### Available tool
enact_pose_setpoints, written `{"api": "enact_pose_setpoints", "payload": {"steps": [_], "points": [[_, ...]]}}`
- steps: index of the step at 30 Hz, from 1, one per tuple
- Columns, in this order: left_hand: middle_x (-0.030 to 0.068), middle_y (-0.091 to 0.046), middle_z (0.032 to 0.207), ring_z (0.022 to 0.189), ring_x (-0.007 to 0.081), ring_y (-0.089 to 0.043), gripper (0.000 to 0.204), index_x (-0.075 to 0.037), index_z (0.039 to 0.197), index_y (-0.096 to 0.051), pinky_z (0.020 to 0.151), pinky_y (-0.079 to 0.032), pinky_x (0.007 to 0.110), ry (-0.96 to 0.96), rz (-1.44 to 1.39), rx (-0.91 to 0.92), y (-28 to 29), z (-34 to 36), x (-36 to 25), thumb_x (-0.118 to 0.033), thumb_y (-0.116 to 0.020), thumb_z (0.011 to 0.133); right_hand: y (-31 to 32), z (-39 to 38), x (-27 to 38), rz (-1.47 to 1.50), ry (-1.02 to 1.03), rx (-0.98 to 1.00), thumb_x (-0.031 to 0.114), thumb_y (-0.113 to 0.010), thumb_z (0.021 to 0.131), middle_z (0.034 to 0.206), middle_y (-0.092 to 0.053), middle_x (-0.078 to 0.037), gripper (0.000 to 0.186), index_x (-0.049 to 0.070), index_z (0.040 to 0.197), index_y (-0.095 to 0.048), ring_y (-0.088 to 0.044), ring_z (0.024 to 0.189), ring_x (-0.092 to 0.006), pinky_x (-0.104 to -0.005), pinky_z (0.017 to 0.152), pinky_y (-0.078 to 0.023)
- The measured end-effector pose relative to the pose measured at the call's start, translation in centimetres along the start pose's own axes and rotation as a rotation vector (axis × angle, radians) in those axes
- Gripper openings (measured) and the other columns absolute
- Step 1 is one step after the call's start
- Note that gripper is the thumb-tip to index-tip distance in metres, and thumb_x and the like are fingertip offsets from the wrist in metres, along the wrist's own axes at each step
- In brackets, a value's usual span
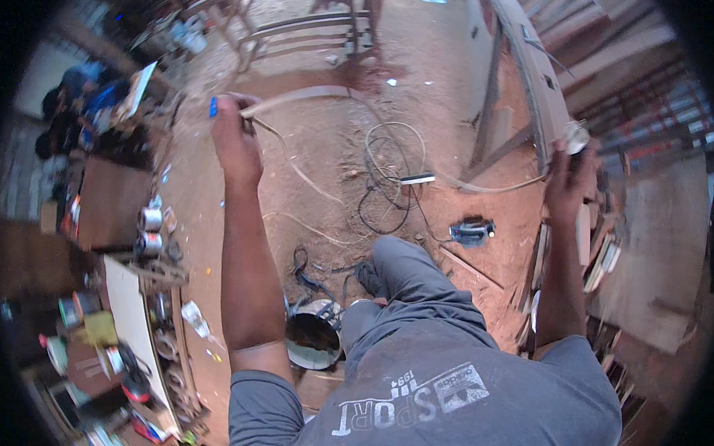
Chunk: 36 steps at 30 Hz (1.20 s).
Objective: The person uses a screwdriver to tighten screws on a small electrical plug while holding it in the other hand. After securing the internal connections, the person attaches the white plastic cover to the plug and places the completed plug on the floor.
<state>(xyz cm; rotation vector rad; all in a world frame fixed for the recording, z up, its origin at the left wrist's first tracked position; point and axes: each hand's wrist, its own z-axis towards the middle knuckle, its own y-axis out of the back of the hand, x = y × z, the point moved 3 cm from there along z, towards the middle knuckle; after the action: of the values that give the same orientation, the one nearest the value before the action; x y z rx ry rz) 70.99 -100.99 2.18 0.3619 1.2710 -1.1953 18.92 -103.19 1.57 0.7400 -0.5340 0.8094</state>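
Note:
Both my arms reach forward, apart from each other, above a dirt floor. My left hand [240, 144] is closed on a pale electric cable [300, 167], and a small blue piece [214, 107] shows at its fingertips. From there the cable droops in loops toward the floor, and a length of it stretches to my right hand [569, 179]. That hand is raised at the right, its fingers wrapped round a whitish, rounded object [576, 138]; blur hides its kind. On the floor between my hands lie a dark cable [384, 222] and a black-and-white bar [417, 179].
A dark power tool [472, 232] lies on the floor ahead. Near my legs stands a bucket [313, 339]. Wooden frames [308, 32] are at the far side; boards [655, 249] lean at the right. Shelves [138, 310] with cans and tools line the left.

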Motion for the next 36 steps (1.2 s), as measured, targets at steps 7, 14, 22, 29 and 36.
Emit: {"api": "enact_pose_setpoints", "payload": {"steps": [7,14,22,29,36], "points": [[0.0108,-0.050,0.075,0.078,0.0276,-0.052,0.035,-0.004,0.067,-0.057,0.070,-0.045,0.040,-0.438,0.884,0.616,-8.3,5.1,11.7,-0.018,-0.087,0.076,-6.9,-12.2,-10.3,0.118,-0.972,-0.152,0.039,-0.056,0.105,0.080,-0.067,-0.005,0.039,0.000,0.112,-0.060,-0.055,0.051,-0.0093,-0.0255,0.043,-0.043],[0.0162,-0.061,0.091,0.092,0.0359,-0.059,0.035,-0.004,0.075,-0.065,0.079,-0.050,0.047,-0.431,1.397,0.930,-2.7,14.1,32.6,-0.035,-0.081,0.080,-16.5,-36.1,-28.3,0.639,-1.960,-0.785,0.028,-0.057,0.105,0.070,-0.052,-0.005,0.020,0.010,0.099,-0.057,-0.051,0.054,-0.0177,-0.0347,0.047,-0.043],[0.0177,-0.060,0.125,0.122,0.0361,-0.053,0.041,-0.010,0.116,-0.068,0.106,-0.040,0.054,-0.198,2.097,1.126,2.6,20.8,49.3,-0.038,-0.074,0.088,-32.8,-39.2,-22.4,0.471,-2.142,-0.991,0.022,-0.065,0.101,0.074,-0.058,-0.007,0.016,0.008,0.104,-0.059,-0.056,0.056,-0.0209,-0.0342,0.043,-0.049],[0.0217,-0.056,0.135,0.130,0.0411,-0.051,0.053,-0.012,0.128,-0.062,0.110,-0.039,0.054,0.127,1.561,1.829,-2.9,2.0,70.2,-0.045,-0.070,0.087,-42.6,-44.2,-24.6,0.554,-2.148,-1.285,0.018,-0.064,0.101,0.076,-0.060,-0.004,0.011,0.008,0.102,-0.059,-0.060,0.063,-0.0177,-0.0329,0.052,-0.054],[0.0276,-0.047,0.146,0.133,0.0441,-0.049,0.076,-0.004,0.141,-0.046,0.106,-0.046,0.052,0.181,1.381,1.864,-3.5,-17.8,84.3,-0.043,-0.076,0.084,-45.5,-45.5,-31.2,0.453,-2.085,-1.099,0.018,-0.072,0.096,0.101,-0.067,-0.007,0.032,0.005,0.123,-0.060,-0.064,0.078,-0.0158,-0.0289,0.060,-0.055]]}}
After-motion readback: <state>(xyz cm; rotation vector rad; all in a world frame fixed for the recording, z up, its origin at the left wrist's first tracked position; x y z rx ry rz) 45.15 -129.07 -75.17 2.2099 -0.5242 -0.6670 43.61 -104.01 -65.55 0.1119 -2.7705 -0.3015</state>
